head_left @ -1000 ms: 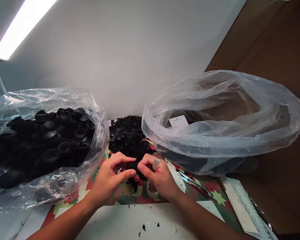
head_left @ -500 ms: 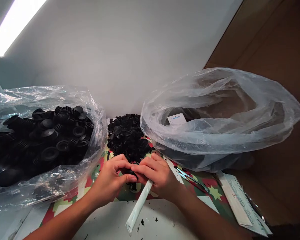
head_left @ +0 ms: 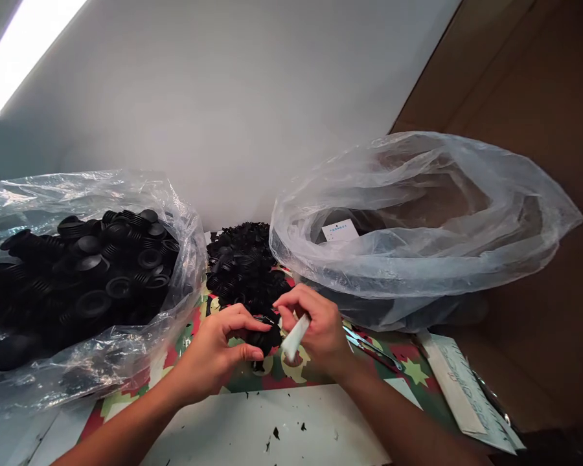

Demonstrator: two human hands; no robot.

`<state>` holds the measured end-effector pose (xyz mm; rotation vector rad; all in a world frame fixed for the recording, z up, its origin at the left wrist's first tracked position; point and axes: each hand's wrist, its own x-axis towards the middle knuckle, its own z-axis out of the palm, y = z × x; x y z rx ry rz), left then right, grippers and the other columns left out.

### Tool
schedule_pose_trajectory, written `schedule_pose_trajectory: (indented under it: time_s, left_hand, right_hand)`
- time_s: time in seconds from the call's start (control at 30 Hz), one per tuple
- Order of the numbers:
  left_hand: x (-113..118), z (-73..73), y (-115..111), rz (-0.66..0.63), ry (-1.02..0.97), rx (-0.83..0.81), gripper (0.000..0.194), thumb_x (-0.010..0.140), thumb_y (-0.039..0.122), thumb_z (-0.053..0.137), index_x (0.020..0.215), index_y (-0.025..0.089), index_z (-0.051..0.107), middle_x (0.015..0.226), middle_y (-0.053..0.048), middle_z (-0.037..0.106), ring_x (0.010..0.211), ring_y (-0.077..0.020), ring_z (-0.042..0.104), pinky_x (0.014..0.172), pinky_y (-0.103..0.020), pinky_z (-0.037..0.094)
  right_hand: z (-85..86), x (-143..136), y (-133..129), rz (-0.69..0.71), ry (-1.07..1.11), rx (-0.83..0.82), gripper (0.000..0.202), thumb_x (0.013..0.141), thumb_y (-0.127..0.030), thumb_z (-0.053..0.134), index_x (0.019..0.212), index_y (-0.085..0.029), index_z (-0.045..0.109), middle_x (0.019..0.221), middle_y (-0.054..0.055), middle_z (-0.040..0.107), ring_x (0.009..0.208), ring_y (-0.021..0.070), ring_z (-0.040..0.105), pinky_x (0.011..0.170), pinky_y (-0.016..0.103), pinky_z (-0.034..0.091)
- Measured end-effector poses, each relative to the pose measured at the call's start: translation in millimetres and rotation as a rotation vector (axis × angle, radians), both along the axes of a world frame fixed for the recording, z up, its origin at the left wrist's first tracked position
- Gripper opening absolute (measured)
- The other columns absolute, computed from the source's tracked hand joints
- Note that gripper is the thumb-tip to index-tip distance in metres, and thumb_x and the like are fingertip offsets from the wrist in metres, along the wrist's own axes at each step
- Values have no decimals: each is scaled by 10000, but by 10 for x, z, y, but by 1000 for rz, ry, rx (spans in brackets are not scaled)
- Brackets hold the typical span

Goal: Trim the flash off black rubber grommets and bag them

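My left hand pinches a black rubber part between thumb and fingers, low in the middle of the view. Just right of it, my right hand is closed around a white wrapped stick, whose blunt end points down toward me. A gap separates the two hands. Beyond them lies a heap of black parts and scraps. On the left, a clear plastic bag holds many black ribbed rubber pieces.
An open translucent bag with a white label stands at right. Scissors and written-on cardboard lie below it. Black crumbs dot the white sheet near me. A lamp shines upper left.
My right hand has moved away from my left hand, and the white stick has swung to a shorter, more upright look. My left hand keeps its hold on the black part.
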<state>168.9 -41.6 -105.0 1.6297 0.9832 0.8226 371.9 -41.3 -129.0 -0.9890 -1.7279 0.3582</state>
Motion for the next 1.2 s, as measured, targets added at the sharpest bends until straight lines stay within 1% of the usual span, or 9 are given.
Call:
schedule_pose_trajectory:
  time_s: [0.13,0.27,0.37,0.47,0.6,0.73,0.97,1.1,1.2]
  left_hand:
    - [-46,-10,30,-24,-101,-21,256,745,283,804,997,254,834,1031,-78,781,1006,-278,667,919,-375,472]
    - [-73,25,36,-70,-196,-69,236,833,347,758,1037,244,816,1192,-106,768,1175,-321,643,1034,-442,445]
    - [-66,25,26,-98,-279,-105,204,865,355,727,1013,238,806,1261,-110,734,1217,-319,623,1048,-440,443]
    - [-41,-18,22,-36,-273,-104,258,830,355,751,1058,240,787,1237,-107,717,1137,-293,631,962,-397,488]
    - [2,-59,44,65,-187,-150,454,679,258,848,1126,245,772,1080,-73,727,990,-258,636,868,-360,502]
    - [31,-18,58,50,-89,-169,274,641,155,816,907,220,819,909,-39,737,935,-248,641,810,-322,506]
    - [49,3,11,86,-92,-336,300,608,246,851,872,169,732,654,26,651,544,-132,519,469,-219,395]
    - [74,26,-12,101,-92,-337,289,586,237,837,830,168,700,644,34,638,515,-109,477,471,-212,378]
    - [92,46,-20,97,-130,-294,258,575,241,839,771,170,687,668,25,627,573,-127,504,492,-212,374]
  right_hand:
    - [9,26,59,102,344,-439,375,954,-515,548,760,-204,628,685,-11,581,601,128,511,559,250,397]
    - [-15,-44,50,341,424,-663,560,846,-745,596,916,-194,670,789,17,621,688,148,556,589,255,433]
    - [-33,-95,23,472,423,-721,593,745,-756,703,928,-195,644,835,17,631,742,162,580,637,269,459]
    - [-55,-130,-6,420,444,-799,520,692,-634,814,883,-202,598,791,-29,587,599,107,509,566,247,432]
    - [-81,-167,-51,303,390,-660,357,710,-456,834,858,-211,619,826,-20,624,681,131,548,601,249,457]
    - [-53,-147,-66,218,241,-562,299,732,-382,827,784,-226,578,687,-69,585,607,115,505,550,226,400]
    - [-26,-40,-45,311,-103,-474,200,909,-246,682,830,-236,499,698,-60,666,602,132,571,557,227,377]
    - [-64,-24,-49,219,-465,-238,153,922,-90,589,889,-230,537,744,-23,667,658,168,540,588,249,346]
    - [-55,-27,-53,252,-535,-153,200,917,-35,510,854,-224,534,705,-28,611,614,157,479,585,249,317]
